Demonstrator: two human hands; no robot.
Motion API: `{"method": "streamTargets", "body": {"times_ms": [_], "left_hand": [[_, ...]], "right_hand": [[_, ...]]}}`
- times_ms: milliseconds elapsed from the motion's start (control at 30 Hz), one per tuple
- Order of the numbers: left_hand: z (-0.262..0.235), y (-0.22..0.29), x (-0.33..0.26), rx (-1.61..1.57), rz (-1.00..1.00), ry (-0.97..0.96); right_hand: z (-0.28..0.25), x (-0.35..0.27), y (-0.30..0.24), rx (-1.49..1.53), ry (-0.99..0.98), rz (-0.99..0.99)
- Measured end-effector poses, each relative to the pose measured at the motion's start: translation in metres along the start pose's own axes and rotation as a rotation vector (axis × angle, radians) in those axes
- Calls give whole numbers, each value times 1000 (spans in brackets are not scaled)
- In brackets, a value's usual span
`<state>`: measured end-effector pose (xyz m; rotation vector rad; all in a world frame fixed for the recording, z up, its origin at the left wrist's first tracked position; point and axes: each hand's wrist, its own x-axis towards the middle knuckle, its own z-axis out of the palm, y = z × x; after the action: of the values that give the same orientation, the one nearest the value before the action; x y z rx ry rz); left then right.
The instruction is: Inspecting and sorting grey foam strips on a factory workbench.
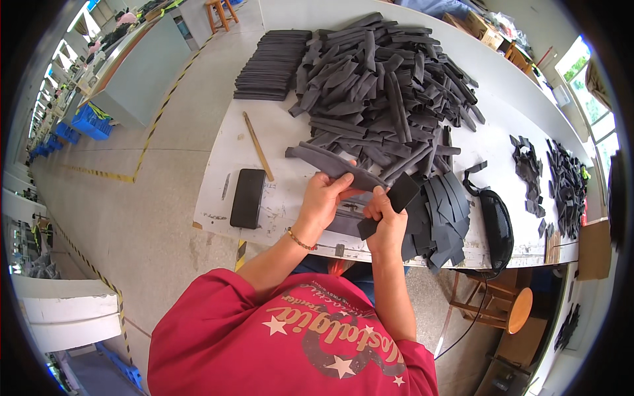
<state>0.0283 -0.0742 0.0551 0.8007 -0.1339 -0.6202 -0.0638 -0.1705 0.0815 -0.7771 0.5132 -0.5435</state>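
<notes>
My left hand [324, 200] pinches a long dark grey fabric strip [321, 160] between thumb and fingers, its far end reaching left over the table. My right hand [385, 218] is closed around a stiff black rectangular piece [403, 193], which sticks out above and below the fist. The strip's near end meets the right fingertips; whether the piece sits inside it cannot be told. Just right of this hand lies a fanned stack of black flat pieces [446, 212]. Beyond both hands rises a big loose heap of dark grey fabric strips [396, 86].
Neatly stacked strips [272, 66] lie at the white table's [221, 142] far left. Nearer are a wooden stick [257, 146] and a black oblong case [247, 198]. A black glossy object with a cord [496, 228] lies right, by more dark scraps [568, 188]. A wooden stool [519, 310] stands below.
</notes>
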Motion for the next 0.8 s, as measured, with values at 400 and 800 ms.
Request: {"method": "streamTargets", "body": {"times_ms": [400, 800], "left_hand": [[5, -8, 2, -150, -56, -44], [-12, 32, 16, -122, -118, 60]], "right_hand": [[-4, 0, 8, -58, 14, 62], [-19, -27, -45, -1331, -334, -497]]}}
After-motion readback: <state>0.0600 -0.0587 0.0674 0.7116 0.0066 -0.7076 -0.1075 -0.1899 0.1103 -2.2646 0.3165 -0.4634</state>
